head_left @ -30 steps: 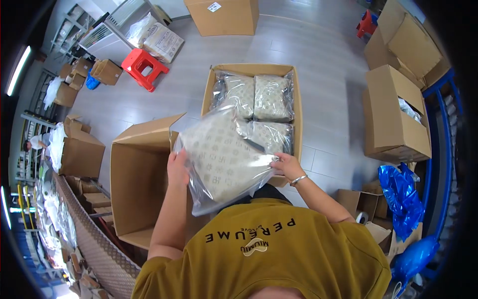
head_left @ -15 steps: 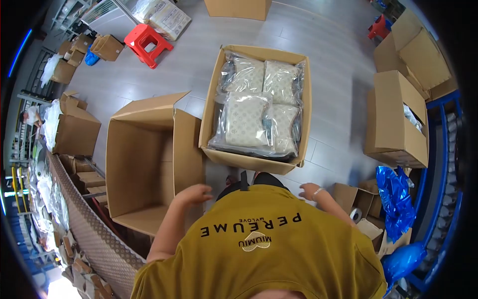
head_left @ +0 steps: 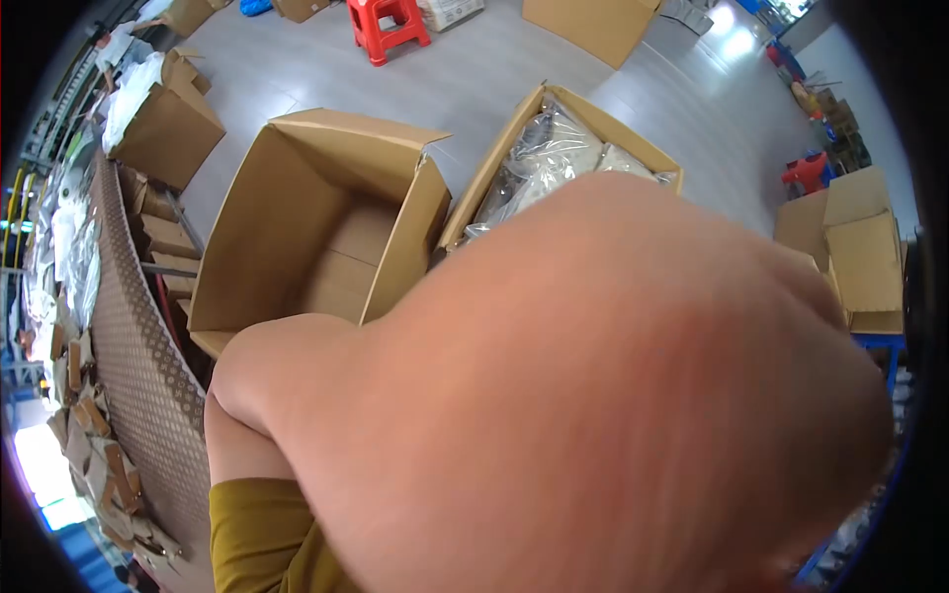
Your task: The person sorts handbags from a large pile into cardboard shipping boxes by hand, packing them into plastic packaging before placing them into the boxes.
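Observation:
My left hand (head_left: pixel 633 376) is raised right up against the camera, large and blurred, with the bent forearm coming in from the lower left. Its fingers are out of sight, so what it touches or holds does not show. My right hand does not appear. Behind the left arm stands an open cardboard box (head_left: pixel 267 217) with nothing visible inside. Beside it, a second cardboard box (head_left: pixel 491 163) holds pale patterned items in clear plastic bags (head_left: pixel 554 153). The left hand covers much of that second box.
A patterned cloth-covered surface (head_left: pixel 138 346) runs along the left, near a carton (head_left: pixel 173 128) with white plastic. Farther off are a red stool (head_left: pixel 386 35) and another cardboard box (head_left: pixel 593 25). Open cartons (head_left: pixel 865 252) stand at the right.
The left hand has risen from waist height to just before the camera. My right hand has left the view or become hidden. The view has swung, and the boxes are partly covered.

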Tool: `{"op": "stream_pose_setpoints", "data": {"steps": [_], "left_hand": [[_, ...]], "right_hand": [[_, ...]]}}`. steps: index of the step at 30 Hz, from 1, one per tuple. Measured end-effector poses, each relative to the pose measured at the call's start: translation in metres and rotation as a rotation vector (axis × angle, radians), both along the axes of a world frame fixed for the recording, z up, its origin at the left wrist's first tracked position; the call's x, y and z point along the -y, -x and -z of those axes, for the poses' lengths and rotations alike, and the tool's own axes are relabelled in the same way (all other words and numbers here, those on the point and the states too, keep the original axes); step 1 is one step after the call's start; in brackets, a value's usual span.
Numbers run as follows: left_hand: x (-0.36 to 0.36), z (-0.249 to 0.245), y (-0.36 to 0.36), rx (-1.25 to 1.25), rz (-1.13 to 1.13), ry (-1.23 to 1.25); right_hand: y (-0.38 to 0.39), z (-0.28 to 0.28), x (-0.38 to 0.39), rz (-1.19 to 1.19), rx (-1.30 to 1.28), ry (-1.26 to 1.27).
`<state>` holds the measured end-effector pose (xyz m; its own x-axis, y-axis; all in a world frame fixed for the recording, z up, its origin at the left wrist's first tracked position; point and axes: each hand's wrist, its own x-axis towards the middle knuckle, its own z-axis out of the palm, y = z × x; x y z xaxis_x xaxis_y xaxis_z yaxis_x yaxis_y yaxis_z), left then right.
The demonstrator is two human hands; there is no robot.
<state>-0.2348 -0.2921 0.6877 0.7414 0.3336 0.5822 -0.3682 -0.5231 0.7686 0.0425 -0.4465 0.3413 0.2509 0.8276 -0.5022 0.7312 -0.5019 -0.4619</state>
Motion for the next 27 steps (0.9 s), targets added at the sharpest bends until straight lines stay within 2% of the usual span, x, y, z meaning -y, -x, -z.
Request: {"op": "stream_pose_setpoints", "data": {"steps": [3, 5, 7, 9, 10, 11, 12, 14, 16, 17, 21, 22, 23, 24, 25, 26, 27], "left_hand": [[-0.002, -0.013, 0.004, 0.056, 0.023, -0.032], [-0.002, -0.021, 0.013, 0.1, 0.034, -0.046], [-0.002, -0.029, 0.025, 0.157, 0.052, -0.07], [0.001, -0.033, 0.038, 0.22, 0.089, -0.072], [-0.002, -0.029, 0.087, 0.245, 0.119, -0.076], [-0.021, -0.032, 0.095, 0.273, 0.154, -0.087], [-0.018, -0.04, 0.075, 0.298, 0.193, -0.106], [-0.014, -0.042, 0.114, 0.339, 0.276, -0.154], [0.005, -0.025, 0.116, 0.484, 0.09, -0.224], [-0.004, -0.018, 0.108, 0.479, 0.113, -0.253], [-0.047, 0.045, 0.087, -0.044, 1.125, 0.074], [-0.029, 0.074, 0.112, 0.081, 0.526, 0.401], [-0.051, 0.129, 0.111, -0.592, 0.185, 0.347], [-0.048, 0.211, 0.118, -0.624, -0.211, 0.287], [-0.035, 0.257, 0.136, -1.213, -0.55, -0.132], [-0.018, 0.282, 0.154, -1.651, -0.621, -0.435], [-0.002, 0.321, 0.182, -1.631, -0.584, -0.314]], "right_hand": [[0.01, 0.041, 0.034, -0.036, -0.067, -0.075], [0.015, 0.064, 0.069, -0.027, 0.068, 0.17], [0.019, 0.082, 0.106, -0.029, 0.103, 0.275], [0.03, 0.054, 0.121, 0.069, 0.062, 0.358], [0.039, 0.044, 0.128, 0.146, -0.008, 0.429], [0.039, 0.043, 0.136, 0.192, -0.002, 0.417], [0.04, 0.046, 0.142, 0.176, 0.013, 0.443], [0.044, 0.056, 0.152, 0.145, 0.032, 0.485], [0.039, 0.065, 0.153, 0.151, 0.049, 0.44], [0.04, 0.069, 0.148, 0.103, 0.071, 0.439], [0.041, 0.054, 0.113, 0.234, 0.029, 0.346], [0.04, 0.052, 0.112, 0.178, 0.029, 0.371], [0.039, 0.051, 0.112, 0.205, 0.03, 0.292], [0.039, 0.054, 0.106, 0.198, 0.018, 0.215], [0.04, 0.062, 0.099, 0.175, -0.009, 0.142], [0.033, 0.082, 0.106, 0.161, -0.069, 0.146], [0.017, 0.113, 0.122, 0.153, -0.13, 0.154]]}}
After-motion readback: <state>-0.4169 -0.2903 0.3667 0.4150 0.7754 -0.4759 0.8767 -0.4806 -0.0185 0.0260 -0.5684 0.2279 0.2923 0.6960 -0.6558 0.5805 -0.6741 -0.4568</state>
